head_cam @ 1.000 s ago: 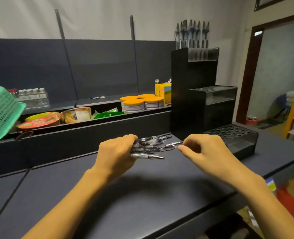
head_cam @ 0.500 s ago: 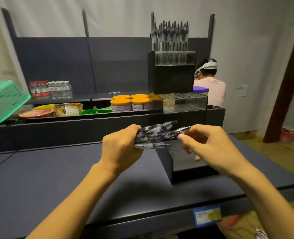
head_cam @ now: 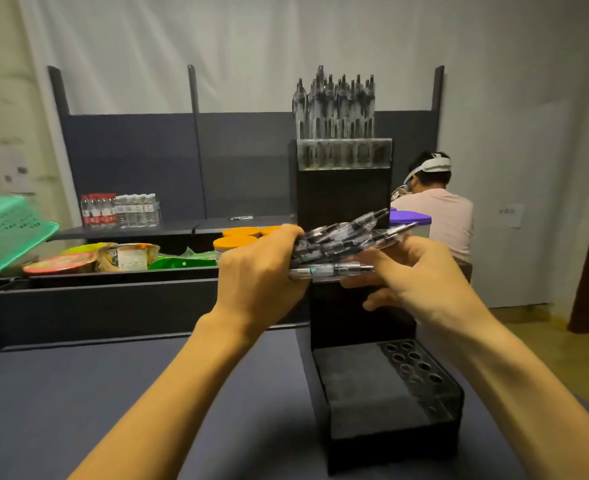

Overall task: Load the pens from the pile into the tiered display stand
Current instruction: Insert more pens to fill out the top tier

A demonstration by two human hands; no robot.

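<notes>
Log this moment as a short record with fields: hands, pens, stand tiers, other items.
left hand: grips a bundle of pens
right hand: fingers at the bundle's free end
stand: black, tiered, on the counter
top tier: filled with upright pens
bottom tier: holes show no pens
behind: green basket, orange-lidded jars, bottles

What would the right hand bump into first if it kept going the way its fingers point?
Probably the bundle of pens held in the left hand: the right hand points leftward at it, fingertips seemingly already touching. Depth is unclear.
</notes>
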